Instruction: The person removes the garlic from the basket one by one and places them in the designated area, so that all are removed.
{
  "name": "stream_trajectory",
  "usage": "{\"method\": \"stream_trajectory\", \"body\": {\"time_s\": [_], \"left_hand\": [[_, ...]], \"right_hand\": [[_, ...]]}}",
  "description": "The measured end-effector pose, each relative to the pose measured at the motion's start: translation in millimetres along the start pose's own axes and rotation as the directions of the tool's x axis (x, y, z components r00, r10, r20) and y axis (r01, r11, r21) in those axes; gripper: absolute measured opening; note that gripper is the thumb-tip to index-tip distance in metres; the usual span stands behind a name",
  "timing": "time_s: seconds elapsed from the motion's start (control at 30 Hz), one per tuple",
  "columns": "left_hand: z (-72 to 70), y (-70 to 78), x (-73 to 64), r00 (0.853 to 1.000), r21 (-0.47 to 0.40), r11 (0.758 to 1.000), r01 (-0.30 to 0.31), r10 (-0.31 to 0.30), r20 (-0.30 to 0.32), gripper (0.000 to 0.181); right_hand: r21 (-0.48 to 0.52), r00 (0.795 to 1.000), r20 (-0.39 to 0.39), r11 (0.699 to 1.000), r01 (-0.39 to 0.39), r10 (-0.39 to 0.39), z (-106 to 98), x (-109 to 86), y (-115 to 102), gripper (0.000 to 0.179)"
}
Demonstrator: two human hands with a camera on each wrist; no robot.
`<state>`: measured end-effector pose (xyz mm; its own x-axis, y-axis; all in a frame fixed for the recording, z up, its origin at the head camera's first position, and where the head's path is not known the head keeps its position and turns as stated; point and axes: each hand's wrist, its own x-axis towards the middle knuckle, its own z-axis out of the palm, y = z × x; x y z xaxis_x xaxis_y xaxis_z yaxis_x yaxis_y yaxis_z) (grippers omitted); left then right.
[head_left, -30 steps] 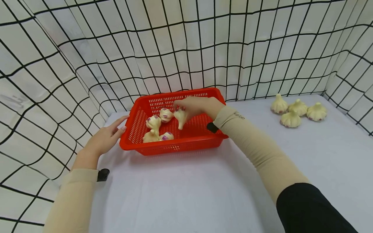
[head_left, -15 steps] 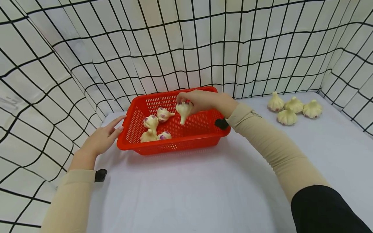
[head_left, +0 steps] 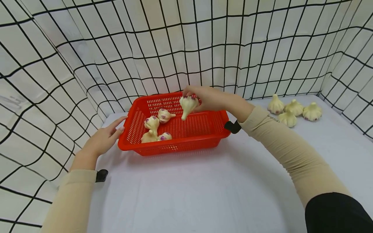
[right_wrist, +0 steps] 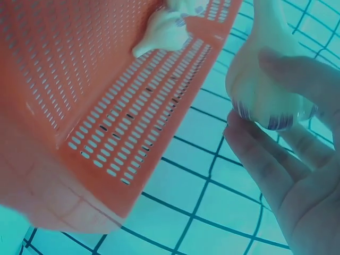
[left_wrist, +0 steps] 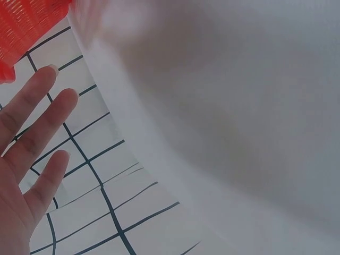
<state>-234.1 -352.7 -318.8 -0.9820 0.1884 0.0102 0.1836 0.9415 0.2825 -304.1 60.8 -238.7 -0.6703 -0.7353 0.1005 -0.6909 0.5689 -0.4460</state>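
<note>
In the head view my right hand (head_left: 208, 98) grips a garlic bulb (head_left: 188, 105) over the back of a red plastic basket (head_left: 177, 148), its stem pointing down. The right wrist view shows thumb and fingers around the same bulb (right_wrist: 265, 87), which has purple streaks at its root end. My left hand (head_left: 102, 139) lies with straight fingers at the basket's left rim; the left wrist view shows its fingers (left_wrist: 50, 125) spread out. Several other garlic bulbs (head_left: 152, 123) lie in the left part of the basket.
More garlic bulbs (head_left: 294, 107) sit in a group at the right of the white table (head_left: 186, 191). Black grid netting (head_left: 215, 55) over white walls rises behind the basket and along the left and right sides.
My right hand has lifted the garlic bulb upward and slightly right, from inside the basket toward its back rim. The left hand has stayed at the left rim.
</note>
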Motion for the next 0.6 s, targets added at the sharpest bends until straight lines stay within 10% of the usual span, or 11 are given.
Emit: {"method": "stream_trajectory", "body": {"time_s": [0.6], "left_hand": [[0.6, -0.4, -0.4, 1.000, 0.011, 1.000, 0.002, -0.002, 0.002, 0.067]], "right_hand": [[0.134, 0.982, -0.184, 0.991, -0.022, 0.046, -5.2, -49.4, -4.2, 0.059]]}}
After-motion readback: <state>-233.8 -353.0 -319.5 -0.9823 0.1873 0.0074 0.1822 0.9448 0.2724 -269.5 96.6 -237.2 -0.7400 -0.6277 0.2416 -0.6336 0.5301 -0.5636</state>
